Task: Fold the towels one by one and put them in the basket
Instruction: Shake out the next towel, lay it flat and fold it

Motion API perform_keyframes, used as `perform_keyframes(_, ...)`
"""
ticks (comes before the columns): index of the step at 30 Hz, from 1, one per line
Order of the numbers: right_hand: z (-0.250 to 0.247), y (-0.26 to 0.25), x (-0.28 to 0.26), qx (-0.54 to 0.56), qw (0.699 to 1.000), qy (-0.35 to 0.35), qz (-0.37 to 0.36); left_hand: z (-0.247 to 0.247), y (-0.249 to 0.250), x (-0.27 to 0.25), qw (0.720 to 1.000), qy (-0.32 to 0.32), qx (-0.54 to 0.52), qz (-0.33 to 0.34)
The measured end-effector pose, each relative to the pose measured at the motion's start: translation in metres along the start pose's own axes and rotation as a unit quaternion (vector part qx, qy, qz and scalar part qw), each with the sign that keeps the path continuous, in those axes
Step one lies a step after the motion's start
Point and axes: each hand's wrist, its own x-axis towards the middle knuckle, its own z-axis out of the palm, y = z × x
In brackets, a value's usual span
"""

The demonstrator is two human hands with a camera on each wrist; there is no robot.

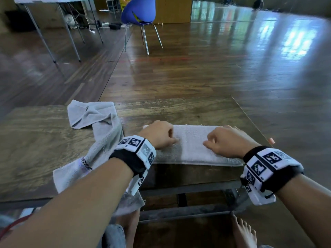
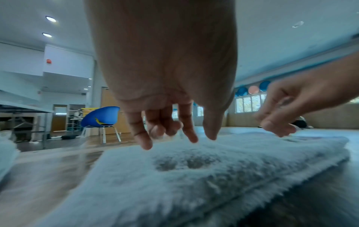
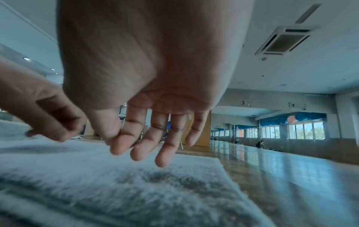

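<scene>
A white towel (image 1: 194, 144), folded into a long strip, lies flat on the wooden table (image 1: 35, 140) near its front right. My left hand (image 1: 161, 135) hovers over the strip's left part, fingers hanging loosely curled, tips just above the pile (image 2: 194, 176). My right hand (image 1: 222, 140) is over the right part, its fingers (image 3: 161, 159) relaxed and slightly spread above the towel (image 3: 97, 192). Neither hand holds anything. A second, grey towel (image 1: 100, 133) lies rumpled to the left and hangs over the table's front edge. No basket shows on the table.
The table's right edge (image 1: 250, 119) runs close to my right hand. A blue chair (image 1: 139, 13) and a folding table (image 1: 53, 0) stand far back on the wooden floor, with something yellow (image 1: 125, 2) behind the chair. My bare feet (image 1: 243, 233) are under the table.
</scene>
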Motion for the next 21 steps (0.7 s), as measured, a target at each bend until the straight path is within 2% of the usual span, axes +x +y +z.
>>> perform_keyframes(2,0.004,-0.012,0.000,0.046,0.998,-0.004,-0.053,0.007,0.015,0.001,0.999,0.018,-0.012,0.040)
perform_keyframes(5,0.016,-0.025,0.003,0.119,0.987,-0.061,-0.089,0.023,0.026,0.002,0.997,-0.027,0.010,0.068)
perform_keyframes(8,0.026,-0.028,0.004,0.150,0.978,-0.125,-0.067,0.038,0.022,0.001,0.994,-0.097,0.018,0.038)
perform_keyframes(12,0.033,-0.021,0.003,0.116,0.974,-0.187,-0.049,0.047,0.012,0.000,0.993,-0.115,-0.004,0.040)
perform_keyframes(16,0.039,-0.020,0.007,0.095,0.976,-0.192,-0.027,0.050,0.006,0.000,0.992,-0.121,0.021,0.037)
perform_keyframes(21,0.039,-0.006,0.006,0.072,0.976,-0.206,0.009,0.044,-0.011,-0.005,0.991,-0.129,0.044,-0.001)
